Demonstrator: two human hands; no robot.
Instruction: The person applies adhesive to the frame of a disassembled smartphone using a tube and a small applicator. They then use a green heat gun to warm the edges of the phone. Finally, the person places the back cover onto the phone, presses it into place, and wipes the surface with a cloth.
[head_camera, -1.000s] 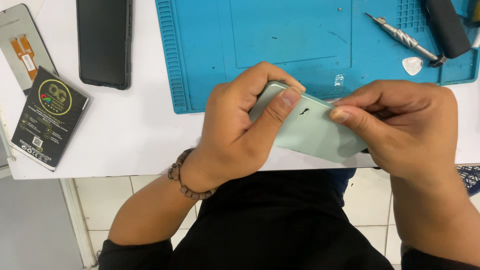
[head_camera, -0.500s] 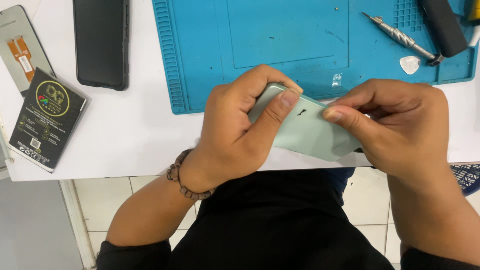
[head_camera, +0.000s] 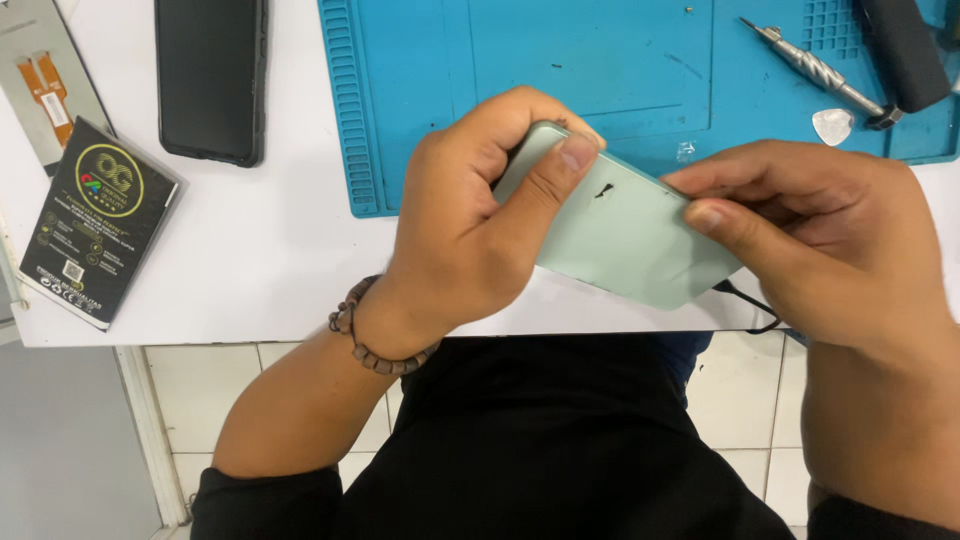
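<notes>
Mint-green phone (head_camera: 625, 235) is held over tabletop (head_camera: 260, 250) edge; left hand (head_camera: 470, 230) grip closed around its end, right hand (head_camera: 830, 245) grip pinched on opposite edge, blue mat (head_camera: 420, 90) behind.

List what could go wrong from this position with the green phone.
1. The mint-green phone is held in the air past the white table edge, gripped only by the left hand and the right hand at its ends; a slip might drop it to the tiled floor.
2. The fingertips pinching its edge may strain or crack the back.
</notes>
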